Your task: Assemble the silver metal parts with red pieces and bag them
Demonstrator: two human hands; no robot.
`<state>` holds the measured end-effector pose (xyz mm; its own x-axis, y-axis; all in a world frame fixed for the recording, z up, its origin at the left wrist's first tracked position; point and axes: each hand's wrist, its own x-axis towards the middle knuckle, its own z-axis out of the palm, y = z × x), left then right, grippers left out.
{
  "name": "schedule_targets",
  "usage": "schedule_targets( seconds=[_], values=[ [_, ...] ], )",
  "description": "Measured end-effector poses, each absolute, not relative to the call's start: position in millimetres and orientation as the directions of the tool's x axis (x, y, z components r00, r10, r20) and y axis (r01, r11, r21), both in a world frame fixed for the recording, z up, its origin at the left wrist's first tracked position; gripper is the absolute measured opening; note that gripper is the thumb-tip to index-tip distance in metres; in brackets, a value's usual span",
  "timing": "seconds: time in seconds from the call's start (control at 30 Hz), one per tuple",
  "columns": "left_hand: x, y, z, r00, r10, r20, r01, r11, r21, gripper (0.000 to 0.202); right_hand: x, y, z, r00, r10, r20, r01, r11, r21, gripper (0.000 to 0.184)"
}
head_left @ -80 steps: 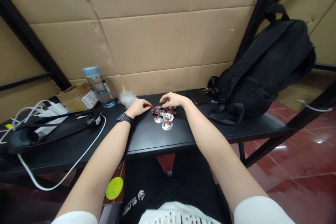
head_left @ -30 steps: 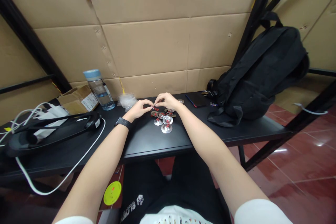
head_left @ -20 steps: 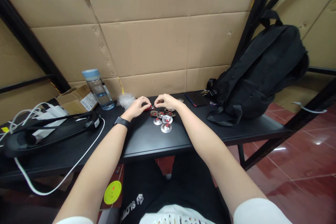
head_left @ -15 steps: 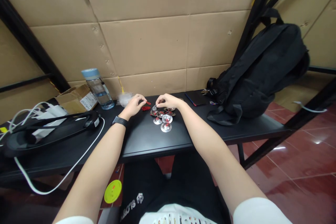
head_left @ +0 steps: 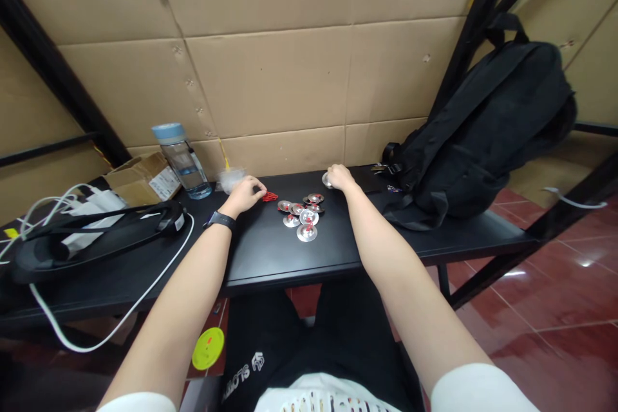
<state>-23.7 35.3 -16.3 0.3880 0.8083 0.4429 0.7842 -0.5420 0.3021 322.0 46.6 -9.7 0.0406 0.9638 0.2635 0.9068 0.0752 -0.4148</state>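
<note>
Several small silver finger cymbals point(head_left: 307, 232) with red bits at their centres lie in a loose, overlapping group on the black table point(head_left: 270, 251). Beyond them, near the table's back edge, my right hand point(head_left: 340, 177) is closed on one more finger cymbal point(head_left: 327, 180); the hand covers part of this disc. To the left of the group is a small heap of red cord point(head_left: 270, 196). My left hand point(head_left: 246, 196) is at that heap, thumb and fingertips drawn together; whatever is between them is too small to make out.
A clear plastic bag point(head_left: 230, 179) lies behind my left hand. Farther left are a water bottle point(head_left: 187, 164), a cardboard box point(head_left: 140, 180), a black strap-like item point(head_left: 96, 238) and white cables point(head_left: 145, 296). On the right stands a black backpack point(head_left: 487, 129).
My right hand has moved from the group back and to the right, carrying a finger cymbal. The red loop at my left fingertips no longer stands out from the heap.
</note>
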Motion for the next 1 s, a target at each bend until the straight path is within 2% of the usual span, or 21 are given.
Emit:
schedule_targets(
  seconds=[0.13,0.43,0.9,1.0],
  values=[
    [-23,35,-16,0.403,0.811,0.424,0.794,-0.540,0.279,0.018,325,43,-18,0.198,0.960,0.199,0.899,-0.096,-0.427,0.041],
    [-21,34,-17,0.407,0.821,0.401,0.791,-0.536,0.295,0.015,320,36,-18,0.360,0.918,0.168,0.885,-0.279,-0.373,0.039],
    [-12,28,-16,0.399,0.810,0.431,0.733,-0.564,0.381,0.016,319,39,-20,0.370,0.904,0.216,0.890,-0.278,-0.361,0.032],
    [-12,30,-16,0.387,0.811,0.439,0.728,-0.561,0.395,0.016,325,38,-11,0.271,0.931,0.246,0.899,-0.153,-0.410,0.028]
  ],
)
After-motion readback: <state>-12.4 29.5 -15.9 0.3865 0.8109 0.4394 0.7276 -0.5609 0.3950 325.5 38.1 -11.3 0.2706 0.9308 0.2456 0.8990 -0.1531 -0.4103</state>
